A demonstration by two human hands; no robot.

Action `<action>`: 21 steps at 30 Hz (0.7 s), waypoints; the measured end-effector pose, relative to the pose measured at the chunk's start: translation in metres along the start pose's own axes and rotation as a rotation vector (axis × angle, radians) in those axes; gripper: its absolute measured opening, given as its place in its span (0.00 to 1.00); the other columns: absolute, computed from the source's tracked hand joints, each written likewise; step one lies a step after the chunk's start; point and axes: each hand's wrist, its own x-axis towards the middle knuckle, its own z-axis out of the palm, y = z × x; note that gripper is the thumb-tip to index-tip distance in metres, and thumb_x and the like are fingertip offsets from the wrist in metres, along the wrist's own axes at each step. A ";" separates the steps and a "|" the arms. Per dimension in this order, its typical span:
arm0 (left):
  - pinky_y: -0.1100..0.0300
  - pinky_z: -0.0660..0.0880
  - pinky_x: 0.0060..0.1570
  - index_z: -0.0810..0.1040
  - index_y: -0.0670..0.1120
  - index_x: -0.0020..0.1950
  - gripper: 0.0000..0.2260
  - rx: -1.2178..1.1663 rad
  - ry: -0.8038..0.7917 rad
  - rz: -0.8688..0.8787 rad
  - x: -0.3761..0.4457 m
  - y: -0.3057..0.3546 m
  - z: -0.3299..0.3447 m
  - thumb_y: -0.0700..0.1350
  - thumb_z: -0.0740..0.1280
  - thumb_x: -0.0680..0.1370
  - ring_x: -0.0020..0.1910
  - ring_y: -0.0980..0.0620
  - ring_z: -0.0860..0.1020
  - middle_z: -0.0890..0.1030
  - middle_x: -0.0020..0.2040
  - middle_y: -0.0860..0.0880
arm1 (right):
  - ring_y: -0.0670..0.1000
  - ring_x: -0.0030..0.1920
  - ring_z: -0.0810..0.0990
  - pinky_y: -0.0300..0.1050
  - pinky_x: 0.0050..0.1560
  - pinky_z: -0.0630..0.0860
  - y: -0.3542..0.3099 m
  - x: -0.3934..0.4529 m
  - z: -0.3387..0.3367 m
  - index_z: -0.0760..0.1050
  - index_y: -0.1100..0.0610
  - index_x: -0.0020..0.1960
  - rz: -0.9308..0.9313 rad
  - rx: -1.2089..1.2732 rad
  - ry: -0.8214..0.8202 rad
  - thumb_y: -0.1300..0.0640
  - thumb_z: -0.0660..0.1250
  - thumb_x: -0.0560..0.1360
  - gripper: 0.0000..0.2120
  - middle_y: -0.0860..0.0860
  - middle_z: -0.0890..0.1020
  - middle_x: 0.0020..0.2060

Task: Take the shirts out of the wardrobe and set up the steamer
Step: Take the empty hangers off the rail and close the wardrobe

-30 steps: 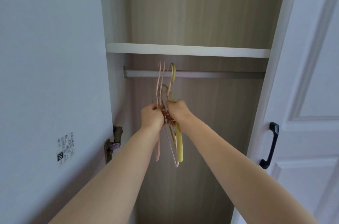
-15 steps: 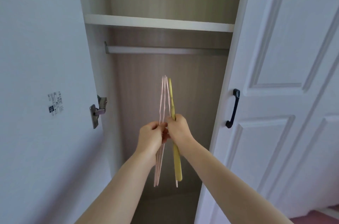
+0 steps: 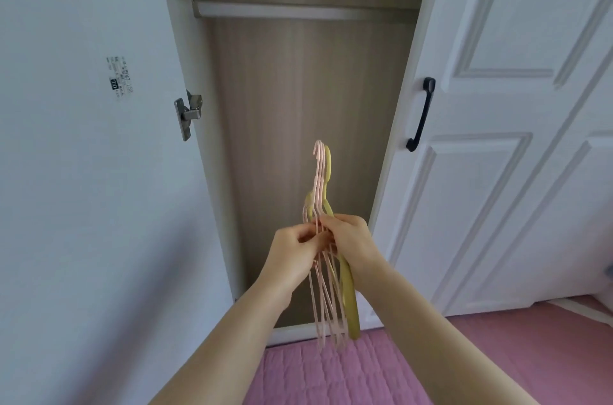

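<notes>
Both my left hand [image 3: 292, 250] and right hand [image 3: 353, 243] pinch the hangers [image 3: 326, 275], long axis upright, hooks up (no shirts visible), before the bare rail [image 3: 298, 10].

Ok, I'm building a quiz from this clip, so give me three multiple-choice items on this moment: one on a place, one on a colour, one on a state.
1. Where is the bundle of hangers?
A. On the rail
B. In both hands, in front of the open wardrobe
C. On the floor

2. What colour is the door handle?
A. Black
B. Gold
C. White

3. What hangs on the rail?
A. Shirts
B. One hanger
C. Nothing

Answers:
1 B: the left hand and the right hand grip the hangers at mid-height, well below the rail.
2 A: the handle shows dark against the white door.
3 C: the rail runs bare from end to end.
</notes>
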 end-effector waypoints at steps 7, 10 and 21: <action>0.61 0.79 0.41 0.84 0.46 0.47 0.06 0.050 -0.145 -0.008 -0.034 -0.021 -0.015 0.44 0.67 0.78 0.33 0.57 0.81 0.84 0.37 0.48 | 0.56 0.40 0.81 0.57 0.49 0.82 0.028 -0.041 0.002 0.82 0.64 0.46 0.052 0.008 0.028 0.57 0.67 0.77 0.10 0.63 0.82 0.41; 0.65 0.76 0.32 0.84 0.45 0.47 0.06 0.093 -0.188 0.021 -0.047 -0.031 -0.028 0.43 0.68 0.78 0.30 0.60 0.79 0.82 0.32 0.52 | 0.53 0.37 0.83 0.49 0.39 0.82 0.036 -0.058 0.013 0.81 0.64 0.47 0.049 0.036 0.047 0.58 0.66 0.77 0.10 0.58 0.84 0.39; 0.68 0.74 0.35 0.84 0.47 0.47 0.04 0.278 -0.331 0.131 -0.123 -0.079 -0.108 0.45 0.70 0.76 0.31 0.60 0.79 0.84 0.38 0.52 | 0.51 0.38 0.83 0.48 0.48 0.81 0.065 -0.137 0.087 0.81 0.64 0.46 0.057 0.228 0.247 0.60 0.65 0.79 0.09 0.53 0.85 0.34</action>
